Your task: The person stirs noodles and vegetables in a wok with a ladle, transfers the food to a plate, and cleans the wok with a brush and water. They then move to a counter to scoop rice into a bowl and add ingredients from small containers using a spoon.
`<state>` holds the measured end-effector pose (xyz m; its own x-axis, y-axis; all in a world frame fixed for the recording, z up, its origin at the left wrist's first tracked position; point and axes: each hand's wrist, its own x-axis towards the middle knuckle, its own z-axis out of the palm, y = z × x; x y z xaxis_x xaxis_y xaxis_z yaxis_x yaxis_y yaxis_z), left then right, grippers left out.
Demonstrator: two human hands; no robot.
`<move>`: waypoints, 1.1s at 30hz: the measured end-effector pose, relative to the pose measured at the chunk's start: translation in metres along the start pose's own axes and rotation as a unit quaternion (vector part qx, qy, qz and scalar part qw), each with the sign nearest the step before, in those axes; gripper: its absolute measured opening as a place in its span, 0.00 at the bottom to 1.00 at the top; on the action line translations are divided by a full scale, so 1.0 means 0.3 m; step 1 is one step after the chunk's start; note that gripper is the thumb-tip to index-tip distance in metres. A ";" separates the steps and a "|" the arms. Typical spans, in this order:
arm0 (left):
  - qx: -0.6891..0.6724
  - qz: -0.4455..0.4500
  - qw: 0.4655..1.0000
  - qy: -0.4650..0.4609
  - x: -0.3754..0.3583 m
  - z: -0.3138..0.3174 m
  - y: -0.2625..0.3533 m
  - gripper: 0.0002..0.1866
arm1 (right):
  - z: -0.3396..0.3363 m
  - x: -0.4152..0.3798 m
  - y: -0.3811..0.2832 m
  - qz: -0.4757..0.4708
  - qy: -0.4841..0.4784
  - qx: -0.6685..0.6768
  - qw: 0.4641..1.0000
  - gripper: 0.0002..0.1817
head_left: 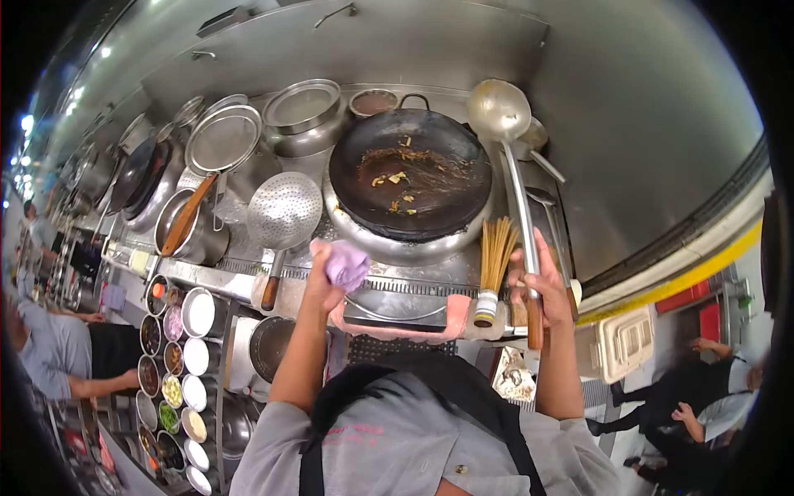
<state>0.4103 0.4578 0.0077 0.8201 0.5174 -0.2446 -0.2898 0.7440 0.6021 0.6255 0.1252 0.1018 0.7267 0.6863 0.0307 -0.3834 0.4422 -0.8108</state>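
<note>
— What is held in each hand?

— A purple cloth (346,263) is gripped in the left hand (324,285), with the fingers closed round it, just below the near rim of the wok (409,178). The ladle (499,107) is held by the right hand (542,285), fingers wrapped on the lower end of its long handle. Its bowl is raised at the upper right of the wok, past the far rim.

— And the wok itself?

— It is seated in its ring at the centre of the frame. It is almost empty: a brown film and a few scraps of food are seen on the bottom.

— Which step can be judged to be in hand?

— The wok appears to be between dishes. With cloth and ladle both at the ready, it is judged that the pan is being dealt with after cooking; nothing is being stirred.

— What would a next move call for?

— The near rim would have to be taken through the cloth, since the metal is likely hot. The ladle would have to be brought down inside the wok without knocking the bamboo brush (495,264) standing just left of the right hand.

— What else is near?

— A skimmer (284,211) is laid left of the wok, and bowls (169,364) of ingredients are ranged at the lower left. Other people are seen at both lower edges, well apart.
</note>
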 end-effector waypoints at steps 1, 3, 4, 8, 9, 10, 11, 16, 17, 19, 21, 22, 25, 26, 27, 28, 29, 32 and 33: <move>0.034 0.040 0.998 0.038 -0.018 -0.046 0.020 0.22 | -0.032 0.027 0.010 0.044 -0.067 0.002 0.997 0.47; 0.095 0.112 0.983 0.112 -0.041 -0.159 0.033 0.25 | -0.068 0.087 0.077 0.104 -0.062 -0.026 0.992 0.37; 0.157 0.137 0.966 0.151 -0.065 -0.190 0.027 0.25 | -0.084 0.122 0.118 0.119 -0.040 -0.060 0.990 0.33; 0.354 0.203 0.873 0.268 -0.092 -0.327 -0.014 0.22 | -0.067 0.313 0.154 0.138 -0.047 -0.119 0.982 0.28; 0.414 0.200 0.843 0.278 -0.085 -0.374 -0.020 0.22 | -0.050 0.381 0.164 0.127 -0.057 -0.132 0.981 0.27; 0.472 0.192 0.811 0.289 -0.087 -0.410 -0.021 0.21 | -0.014 0.443 0.165 0.118 -0.066 -0.146 0.980 0.27; 0.516 0.221 0.782 0.272 -0.082 -0.444 -0.033 0.21 | 0.030 0.514 0.154 0.110 -0.064 -0.162 0.979 0.28; 0.725 0.249 0.582 0.272 -0.056 -0.380 -0.099 0.21 | 0.233 0.945 0.191 0.065 -0.058 -0.281 0.956 0.28; 0.733 0.249 0.577 0.261 -0.054 -0.357 -0.090 0.22 | 0.286 1.020 0.211 0.053 -0.043 -0.344 0.936 0.27; 0.749 0.248 0.566 0.239 -0.051 -0.340 -0.071 0.23 | 0.382 1.166 0.264 0.023 -0.019 -0.473 0.880 0.25; 0.707 0.285 0.604 0.233 -0.041 -0.398 -0.066 0.23 | 0.422 1.333 0.375 -0.045 -0.011 -0.625 0.780 0.21; 0.685 0.305 0.621 0.230 -0.035 -0.422 -0.064 0.23 | 0.400 1.445 0.455 -0.098 -0.011 -0.702 0.706 0.20; 0.671 0.319 0.622 0.249 -0.031 -0.420 -0.065 0.21 | 0.453 1.684 0.532 0.049 -0.088 -0.719 0.687 0.11; 0.666 0.313 0.627 0.255 -0.032 -0.412 -0.064 0.21 | 0.419 1.807 0.543 0.182 -0.135 -0.549 0.805 0.07; 0.666 0.315 0.625 0.259 -0.037 -0.405 -0.062 0.21 | 0.383 1.930 0.556 0.328 -0.130 -0.368 0.860 0.11; 0.667 0.318 0.623 0.258 -0.038 -0.407 -0.055 0.21 | 0.404 1.916 0.547 0.325 -0.137 -0.355 0.866 0.09; 0.667 0.320 0.623 0.254 -0.038 -0.409 -0.054 0.21 | 0.409 1.897 0.515 0.322 -0.142 -0.342 0.871 0.06; 0.670 0.324 0.624 0.238 -0.030 -0.414 -0.046 0.22 | 0.438 1.768 0.434 0.203 -0.112 -0.463 0.855 0.05; 0.672 0.325 0.624 0.232 -0.034 -0.419 -0.046 0.22 | 0.460 1.683 0.472 0.092 -0.072 -0.595 0.795 0.07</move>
<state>0.3441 0.4954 -0.0937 0.4227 0.8245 0.3763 0.4444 -0.5504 0.7068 0.8594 0.6139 0.0831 0.6151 0.7731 -0.1549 0.3979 -0.4740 -0.7855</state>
